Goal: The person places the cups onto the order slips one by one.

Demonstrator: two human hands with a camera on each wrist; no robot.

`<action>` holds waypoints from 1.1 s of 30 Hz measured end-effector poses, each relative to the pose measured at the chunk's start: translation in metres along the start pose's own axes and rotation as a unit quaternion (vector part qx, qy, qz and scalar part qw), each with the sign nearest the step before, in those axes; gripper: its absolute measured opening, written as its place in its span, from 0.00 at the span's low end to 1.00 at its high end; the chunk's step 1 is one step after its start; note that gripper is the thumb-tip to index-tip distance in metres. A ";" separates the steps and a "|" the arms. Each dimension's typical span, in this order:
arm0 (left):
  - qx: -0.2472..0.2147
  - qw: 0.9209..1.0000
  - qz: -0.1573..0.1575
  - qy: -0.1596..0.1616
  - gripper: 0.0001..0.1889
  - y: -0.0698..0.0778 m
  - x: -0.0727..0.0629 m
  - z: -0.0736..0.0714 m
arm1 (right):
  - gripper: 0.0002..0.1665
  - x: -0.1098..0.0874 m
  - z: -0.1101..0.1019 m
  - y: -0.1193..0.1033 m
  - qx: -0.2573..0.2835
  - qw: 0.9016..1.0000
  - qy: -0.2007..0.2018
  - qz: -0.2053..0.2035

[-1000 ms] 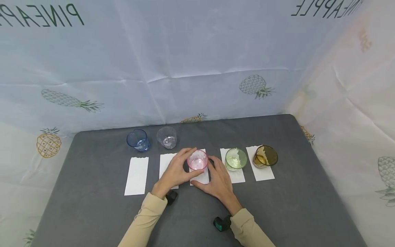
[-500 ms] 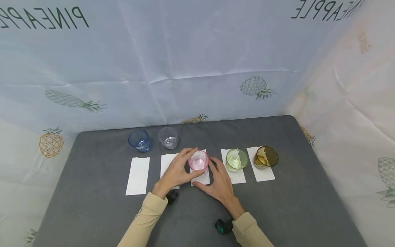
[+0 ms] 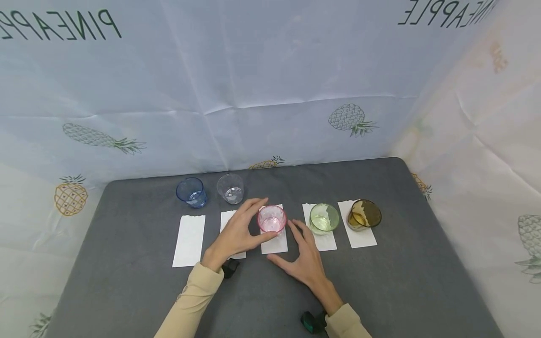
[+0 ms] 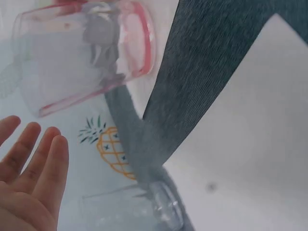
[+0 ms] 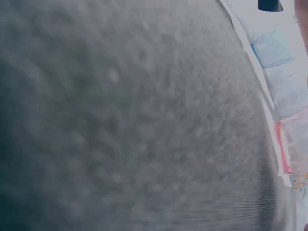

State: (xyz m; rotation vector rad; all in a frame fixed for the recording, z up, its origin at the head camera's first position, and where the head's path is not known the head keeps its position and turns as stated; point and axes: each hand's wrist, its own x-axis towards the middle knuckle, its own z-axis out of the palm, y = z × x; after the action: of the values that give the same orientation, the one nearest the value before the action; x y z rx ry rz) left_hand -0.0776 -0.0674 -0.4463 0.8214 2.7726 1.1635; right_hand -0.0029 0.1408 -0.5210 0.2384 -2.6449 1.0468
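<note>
A pink glass (image 3: 272, 218) stands upright on the middle strip of white paper (image 3: 274, 244). To its left is my left hand (image 3: 238, 232), thumb and fingers spread around that side. In the left wrist view those fingers (image 4: 58, 166) are straight and apart from the pink glass (image 4: 72, 55). My right hand (image 3: 305, 258) lies at the right of the glass with thumb and fingers wide apart, holding nothing. The right wrist view shows mostly grey cloth, with the pink glass (image 5: 285, 147) at its right edge.
A green glass (image 3: 324, 218) and an amber glass (image 3: 364, 214) stand on paper strips to the right. Behind, at the left, are a blue glass (image 3: 191, 192) and a clear glass (image 3: 230, 188). A bare paper strip (image 3: 189, 241) lies far left. A pineapple-print curtain (image 3: 270, 70) hangs behind the table.
Both hands have drawn away from the pink glass, the left slightly leftward and the right toward the lower right, with fingers spreading. The glass stays on its paper.
</note>
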 end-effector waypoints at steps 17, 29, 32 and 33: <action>0.020 1.000 0.014 0.001 0.46 -0.007 0.009 -0.057 | 0.55 0.003 -0.026 -0.042 0.162 0.985 0.019 -0.047; 0.053 0.998 0.014 -0.024 0.47 -0.031 0.025 -0.094 | 0.53 0.013 -0.002 -0.085 0.168 0.978 -0.035 -0.117; 0.056 0.998 0.002 -0.035 0.47 -0.037 0.028 -0.098 | 0.54 0.014 0.007 -0.091 0.156 0.979 -0.059 -0.119; 0.057 0.998 -0.002 -0.039 0.48 -0.039 0.028 -0.099 | 0.54 0.015 0.010 -0.092 0.153 0.979 -0.065 -0.122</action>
State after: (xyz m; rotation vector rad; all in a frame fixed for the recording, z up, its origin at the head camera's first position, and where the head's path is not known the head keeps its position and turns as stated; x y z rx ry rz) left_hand -0.1415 -0.1417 -0.3962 0.8490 2.7971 0.9585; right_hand 0.0046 0.0668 -0.4640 0.6990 -2.4689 1.3873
